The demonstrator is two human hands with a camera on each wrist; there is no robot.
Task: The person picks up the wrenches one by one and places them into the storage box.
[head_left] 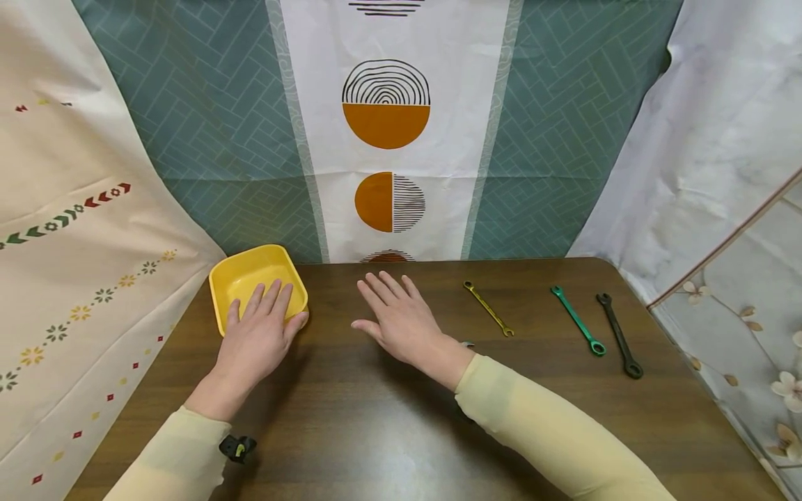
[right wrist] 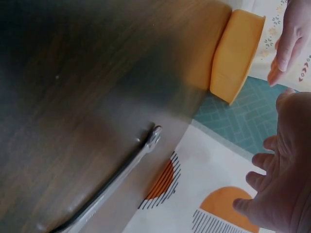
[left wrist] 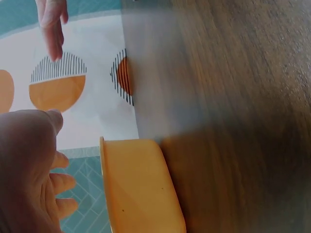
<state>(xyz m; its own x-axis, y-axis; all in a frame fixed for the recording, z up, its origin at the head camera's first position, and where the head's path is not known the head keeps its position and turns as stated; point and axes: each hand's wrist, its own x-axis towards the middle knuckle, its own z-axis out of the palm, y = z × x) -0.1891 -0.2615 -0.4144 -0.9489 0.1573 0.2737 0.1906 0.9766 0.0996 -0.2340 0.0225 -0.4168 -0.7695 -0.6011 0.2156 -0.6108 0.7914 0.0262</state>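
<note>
My left hand (head_left: 255, 342) hovers over the near part of a yellow plastic bin (head_left: 241, 268), fingers extended and palm down, holding nothing. Out over the middle of the table, my right hand (head_left: 404, 321) is also held flat with its fingers straight. Beneath the right forearm lies a silver wrench (right wrist: 109, 187), mostly hidden in the head view and plain in the right wrist view. Farther right lie a yellow combination wrench (head_left: 489, 308), a green one (head_left: 578, 320) and a black one (head_left: 619, 335), side by side and slanted.
The brown wooden table (head_left: 351, 431) runs back to a patterned cloth (head_left: 388, 160). A cream cloth (head_left: 94, 243) hangs along the left side, next to the bin. White floral fabric (head_left: 720, 209) borders the right edge.
</note>
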